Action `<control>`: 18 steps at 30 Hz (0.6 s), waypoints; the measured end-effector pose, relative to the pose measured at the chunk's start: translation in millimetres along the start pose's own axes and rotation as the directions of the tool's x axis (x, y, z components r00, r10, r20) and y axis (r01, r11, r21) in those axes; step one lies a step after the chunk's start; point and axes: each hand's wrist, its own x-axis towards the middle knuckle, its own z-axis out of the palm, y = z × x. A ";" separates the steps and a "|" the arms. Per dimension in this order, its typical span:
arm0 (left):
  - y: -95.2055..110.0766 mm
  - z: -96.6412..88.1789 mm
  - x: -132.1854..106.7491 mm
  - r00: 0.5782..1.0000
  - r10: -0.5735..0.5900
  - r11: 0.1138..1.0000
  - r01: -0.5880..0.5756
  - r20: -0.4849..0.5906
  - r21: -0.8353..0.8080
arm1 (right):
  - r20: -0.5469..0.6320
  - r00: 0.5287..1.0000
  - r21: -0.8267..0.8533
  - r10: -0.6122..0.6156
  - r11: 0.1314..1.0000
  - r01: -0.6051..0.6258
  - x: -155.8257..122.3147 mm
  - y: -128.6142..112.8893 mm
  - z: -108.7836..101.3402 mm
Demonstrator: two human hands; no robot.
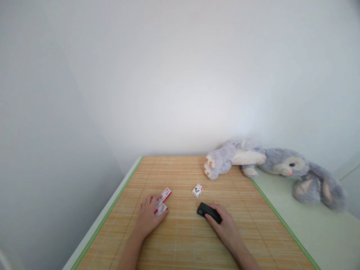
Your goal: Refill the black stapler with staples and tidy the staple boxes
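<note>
My right hand (223, 221) is closed round a black stapler (208, 212), which lies flat on the mat with its front end pointing to the upper left. To the left, my left hand (149, 215) is curved over several small red-and-white boxes (161, 209). Its thumb touches the nearest box and its fingers cover their left ends. The boxes lie staggered, and part of them is hidden under the hand. A small white box with a dark picture (197, 190) stands between the hands, farther back, touched by neither.
A bamboo mat (180, 240) with green edging covers much of the white table (323, 225). At the back right lies a grey plush rabbit (247, 157), its feet on the mat and its ears to the right. A white wall (180, 82) rises behind.
</note>
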 end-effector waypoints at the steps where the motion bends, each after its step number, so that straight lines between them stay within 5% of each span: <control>1: 7.2 3.3 -1.2 1.000 -0.012 1.000 0.012 -0.013 0.005 | -0.001 1.000 0.000 0.000 1.000 0.000 0.0 -0.1 0.0; 12: 105.4 43.2 6.2 0.993 0.048 0.997 -0.054 -0.106 -0.059 | -0.030 1.000 0.007 0.010 1.000 -0.009 -0.3 -3.7 0.5; 18: 129.4 51.7 18.6 0.989 0.130 0.989 -0.134 -0.068 -0.061 | -0.014 1.000 0.033 0.016 0.999 -0.016 0.0 -9.2 -0.3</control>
